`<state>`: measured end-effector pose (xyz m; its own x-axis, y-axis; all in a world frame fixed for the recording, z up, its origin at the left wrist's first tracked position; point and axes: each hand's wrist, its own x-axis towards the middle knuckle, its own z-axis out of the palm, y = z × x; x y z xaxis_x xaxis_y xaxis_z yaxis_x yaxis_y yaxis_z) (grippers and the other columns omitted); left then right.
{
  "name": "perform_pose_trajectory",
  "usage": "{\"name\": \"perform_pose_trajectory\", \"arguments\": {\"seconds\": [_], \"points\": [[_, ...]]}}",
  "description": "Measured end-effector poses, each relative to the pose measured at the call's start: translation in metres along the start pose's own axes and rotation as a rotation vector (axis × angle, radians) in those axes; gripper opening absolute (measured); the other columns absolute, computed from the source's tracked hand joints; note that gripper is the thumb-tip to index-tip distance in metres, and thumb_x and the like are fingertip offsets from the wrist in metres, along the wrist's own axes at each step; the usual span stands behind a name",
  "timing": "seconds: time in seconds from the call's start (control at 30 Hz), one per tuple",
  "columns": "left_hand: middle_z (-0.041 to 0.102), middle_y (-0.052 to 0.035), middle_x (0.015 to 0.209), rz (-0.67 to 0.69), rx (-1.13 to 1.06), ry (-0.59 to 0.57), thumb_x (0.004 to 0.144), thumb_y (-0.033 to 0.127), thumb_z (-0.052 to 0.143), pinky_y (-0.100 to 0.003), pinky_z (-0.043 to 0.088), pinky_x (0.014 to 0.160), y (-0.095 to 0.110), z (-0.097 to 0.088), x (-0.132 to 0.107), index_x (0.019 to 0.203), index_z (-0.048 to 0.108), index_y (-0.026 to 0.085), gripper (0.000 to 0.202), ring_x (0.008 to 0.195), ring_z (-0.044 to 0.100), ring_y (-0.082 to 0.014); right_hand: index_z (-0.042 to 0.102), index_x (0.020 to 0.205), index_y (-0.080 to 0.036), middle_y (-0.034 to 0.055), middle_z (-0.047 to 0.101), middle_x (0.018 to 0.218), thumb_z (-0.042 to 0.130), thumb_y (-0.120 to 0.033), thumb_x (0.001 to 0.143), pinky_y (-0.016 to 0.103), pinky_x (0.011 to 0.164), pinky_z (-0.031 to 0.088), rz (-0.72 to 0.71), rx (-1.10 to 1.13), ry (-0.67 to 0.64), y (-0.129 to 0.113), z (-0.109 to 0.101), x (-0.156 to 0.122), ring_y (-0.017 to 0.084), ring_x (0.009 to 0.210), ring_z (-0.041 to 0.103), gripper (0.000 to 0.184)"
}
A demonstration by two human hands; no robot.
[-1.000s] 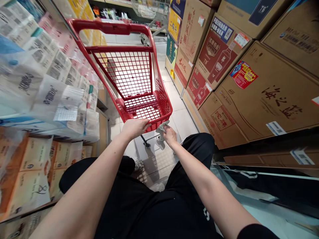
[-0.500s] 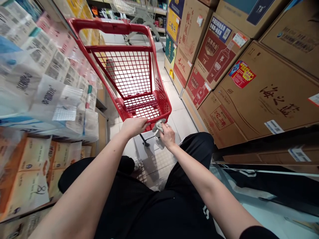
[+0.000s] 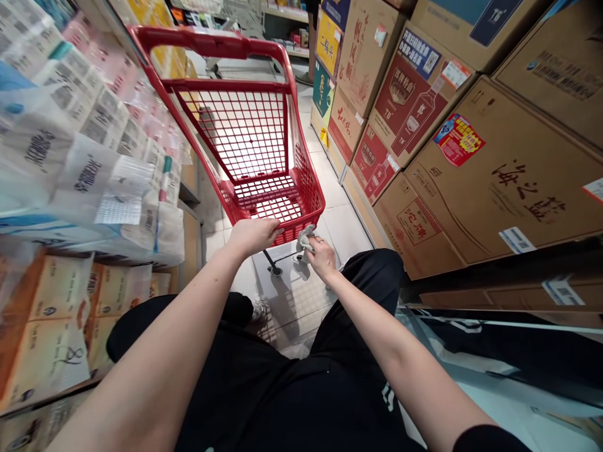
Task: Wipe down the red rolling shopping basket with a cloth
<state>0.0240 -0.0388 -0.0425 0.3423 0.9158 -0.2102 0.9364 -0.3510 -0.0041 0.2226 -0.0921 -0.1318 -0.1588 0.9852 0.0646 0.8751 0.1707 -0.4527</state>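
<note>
A red plastic shopping cart stands in the aisle in front of me, its basket holding nothing I can see. My left hand is closed over the near rim of the basket. My right hand is closed on a crumpled grey cloth, held against the cart's lower right corner near its frame. My black trousers and a shoe fill the bottom of the view.
Stacked packs of tissue paper line shelves on the left. Brown and red liquor cartons are piled high on the right. The tiled floor runs ahead between them. Another cart and shelves show far ahead.
The view has crept forward along the aisle. My right hand with the cloth shifted a little up, then back down, at the cart's corner. My left hand has kept its hold on the rim.
</note>
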Motion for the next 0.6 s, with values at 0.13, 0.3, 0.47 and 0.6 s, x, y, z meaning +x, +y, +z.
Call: {"name": "perform_pose_trajectory", "arguments": {"seconds": [0.13,0.3,0.47,0.6], "points": [[0.07,-0.0044,0.094,0.001,0.005,0.002,0.089,0.049,0.028,-0.027,0.039,0.061,0.001,0.0,0.0,0.089,0.058,0.025,0.038,0.082,0.064,-0.021,0.048,0.128,-0.02,0.0073,0.055,0.124,0.045,-0.022,0.089,0.028,0.093,0.038,-0.037,-0.019,-0.011,-0.01,0.005,0.008,0.02,0.112,0.045,0.039],[0.07,-0.0049,0.094,0.014,0.015,-0.005,0.088,0.047,0.028,-0.028,0.04,0.06,0.001,-0.001,0.001,0.089,0.058,0.024,0.038,0.081,0.064,-0.022,0.053,0.122,-0.021,0.0064,0.056,0.121,0.047,-0.026,0.089,0.027,0.091,0.039,-0.058,-0.024,-0.017,-0.012,0.003,0.016,0.02,0.109,0.047,0.033],[0.07,-0.0046,0.093,0.004,0.007,0.008,0.088,0.048,0.027,-0.027,0.039,0.06,0.001,0.0,0.0,0.088,0.058,0.024,0.039,0.08,0.064,-0.0212,0.059,0.112,-0.022,0.0043,0.06,0.114,0.048,-0.029,0.09,0.026,0.09,0.039,-0.034,-0.01,-0.042,0.001,0.002,0.009,0.019,0.108,0.05,0.026],[0.07,-0.005,0.093,0.02,0.007,0.015,0.088,0.05,0.026,-0.027,0.038,0.059,0.0,0.001,0.0,0.088,0.057,0.025,0.04,0.081,0.064,-0.0216,0.056,0.117,-0.022,0.0048,0.059,0.118,0.046,-0.027,0.09,0.026,0.091,0.04,-0.005,-0.015,-0.041,0.006,0.007,0.003,0.018,0.109,0.05,0.03]]}}
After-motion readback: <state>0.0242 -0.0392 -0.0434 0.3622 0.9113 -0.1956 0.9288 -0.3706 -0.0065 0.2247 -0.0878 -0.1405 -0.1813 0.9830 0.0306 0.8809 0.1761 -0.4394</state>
